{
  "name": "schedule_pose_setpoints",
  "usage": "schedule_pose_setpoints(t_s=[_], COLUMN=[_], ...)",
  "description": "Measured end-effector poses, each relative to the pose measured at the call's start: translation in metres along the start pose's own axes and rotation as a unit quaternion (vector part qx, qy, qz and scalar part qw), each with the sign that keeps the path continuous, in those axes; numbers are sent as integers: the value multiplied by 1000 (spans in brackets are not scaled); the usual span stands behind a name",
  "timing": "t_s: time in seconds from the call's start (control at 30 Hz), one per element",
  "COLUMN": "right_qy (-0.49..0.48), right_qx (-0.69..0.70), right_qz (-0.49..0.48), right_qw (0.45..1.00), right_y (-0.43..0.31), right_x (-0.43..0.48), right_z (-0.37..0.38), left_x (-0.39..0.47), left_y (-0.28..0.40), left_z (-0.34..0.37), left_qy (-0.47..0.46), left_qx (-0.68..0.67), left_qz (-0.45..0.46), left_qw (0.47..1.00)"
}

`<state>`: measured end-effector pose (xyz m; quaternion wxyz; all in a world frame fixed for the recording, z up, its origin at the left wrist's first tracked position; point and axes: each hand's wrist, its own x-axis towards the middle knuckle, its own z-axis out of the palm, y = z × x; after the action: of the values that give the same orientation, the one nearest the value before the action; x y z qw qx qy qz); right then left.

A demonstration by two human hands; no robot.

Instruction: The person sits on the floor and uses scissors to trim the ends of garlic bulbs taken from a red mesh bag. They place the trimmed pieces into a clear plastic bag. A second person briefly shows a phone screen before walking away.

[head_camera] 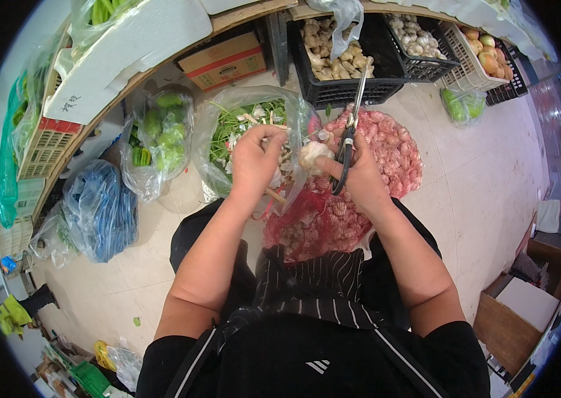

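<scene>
My right hand [360, 171] holds a whole garlic bulb [316, 157] against its fingers with the thumb. The same hand also keeps a pair of scissors [347, 142] with black handles, blades pointing away from me. My left hand [259, 154] is over a clear plastic bag [200, 149], pinching a small pale scrap, seemingly garlic skin, between thumb and forefinger. Green stems [218, 129] and garlic trimmings [260, 113] fill that bag. Beneath my right hand lies a red mesh sack [400, 154] full of garlic bulbs, spread between my knees.
Black crates of ginger [317, 57] and garlic [412, 37] stand ahead, beside a pale crate of onions [487, 57]. Bagged green vegetables [163, 132] and a bundle of blue plastic bags [103, 214] lie left. An overhanging shelf edge [131, 82] curves along the left.
</scene>
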<state>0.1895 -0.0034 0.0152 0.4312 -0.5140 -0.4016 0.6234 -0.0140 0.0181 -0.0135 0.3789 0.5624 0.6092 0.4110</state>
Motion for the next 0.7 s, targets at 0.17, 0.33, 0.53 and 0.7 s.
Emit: schedule_pose_setpoints(t_s=[0.17, 0.33, 0.53, 0.7], right_qy=[20, 15, 27, 27], right_qx=[67, 74, 37, 1], right_qz=[62, 60, 1, -30], right_qw=[996, 995, 999, 999], right_y=[-6, -3, 3, 7], right_x=[1, 4, 4, 4], right_z=[-1, -2, -1, -2], left_x=[-2, -9, -9, -10], left_y=[1, 25, 35, 33], left_z=[0, 2, 1, 5], left_qy=[-3, -118, -96, -85], left_qx=[26, -53, 27, 51], left_qz=[-64, 19, 94, 88], left_qw=[998, 991, 991, 991])
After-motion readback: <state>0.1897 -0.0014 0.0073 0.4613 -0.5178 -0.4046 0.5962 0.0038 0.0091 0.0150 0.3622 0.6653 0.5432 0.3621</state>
